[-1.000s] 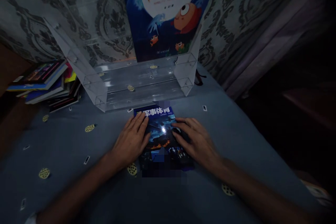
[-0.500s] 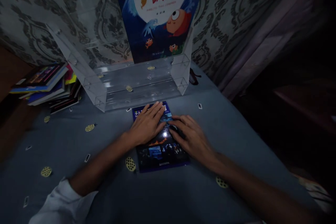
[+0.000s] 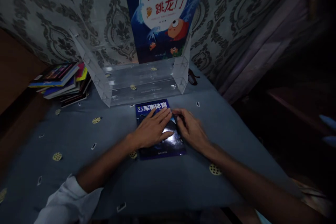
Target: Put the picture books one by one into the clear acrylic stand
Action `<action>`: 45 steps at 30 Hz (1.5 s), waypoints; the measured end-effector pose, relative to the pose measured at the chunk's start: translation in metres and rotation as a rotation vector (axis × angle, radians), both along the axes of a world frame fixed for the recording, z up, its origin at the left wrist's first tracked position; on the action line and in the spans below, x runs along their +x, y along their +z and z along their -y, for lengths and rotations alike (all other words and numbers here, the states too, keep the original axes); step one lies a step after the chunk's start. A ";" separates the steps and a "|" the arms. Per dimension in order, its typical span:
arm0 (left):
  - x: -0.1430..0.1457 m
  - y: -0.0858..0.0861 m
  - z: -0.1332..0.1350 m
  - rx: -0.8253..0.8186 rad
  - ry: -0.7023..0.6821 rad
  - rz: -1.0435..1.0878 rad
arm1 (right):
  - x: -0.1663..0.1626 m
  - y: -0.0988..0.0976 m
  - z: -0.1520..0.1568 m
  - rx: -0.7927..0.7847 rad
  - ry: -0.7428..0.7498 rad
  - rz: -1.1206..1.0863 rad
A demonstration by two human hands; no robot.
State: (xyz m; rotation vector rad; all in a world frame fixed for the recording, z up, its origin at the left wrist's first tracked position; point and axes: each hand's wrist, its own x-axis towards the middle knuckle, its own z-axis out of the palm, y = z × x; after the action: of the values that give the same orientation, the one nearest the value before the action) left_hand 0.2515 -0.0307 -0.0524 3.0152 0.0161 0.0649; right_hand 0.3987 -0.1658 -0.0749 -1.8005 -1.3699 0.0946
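Note:
A thin book with a glossy dark blue cover and white Chinese title letters lies flat on the tablecloth in front of me. My left hand rests flat across the middle of its cover, fingers stretched out and holding nothing. At the right edge, my right hand has its fingers bent, thumb and forefinger closed on the edge near the upper corner. My left hand hides part of the cover.
Behind the book stands a clear acrylic rack bearing a picture book. Stacked books lie at the left. Dark glasses sit right of the rack. The tablecloth drops away at the right edge.
My right hand has shifted from the cover to the book's right edge, its fingers drawing closer together. More of the title shows. The view has tilted up slightly.

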 end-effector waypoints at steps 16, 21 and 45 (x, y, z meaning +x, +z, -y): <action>-0.064 -0.004 0.028 -0.239 0.138 0.160 | -0.015 0.000 -0.001 0.020 0.163 0.218; -0.073 -0.023 -0.004 -0.181 0.560 0.274 | -0.029 -0.014 -0.012 -0.060 0.167 0.355; -0.012 0.036 0.029 -1.798 1.027 0.818 | -0.030 -0.029 -0.014 -0.030 0.095 -0.084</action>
State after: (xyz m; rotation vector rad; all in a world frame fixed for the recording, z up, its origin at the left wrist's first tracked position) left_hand 0.2396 -0.0600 -0.0167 0.8460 0.8983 0.7896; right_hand 0.3689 -0.1517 -0.1043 -1.7357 -1.4004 0.2397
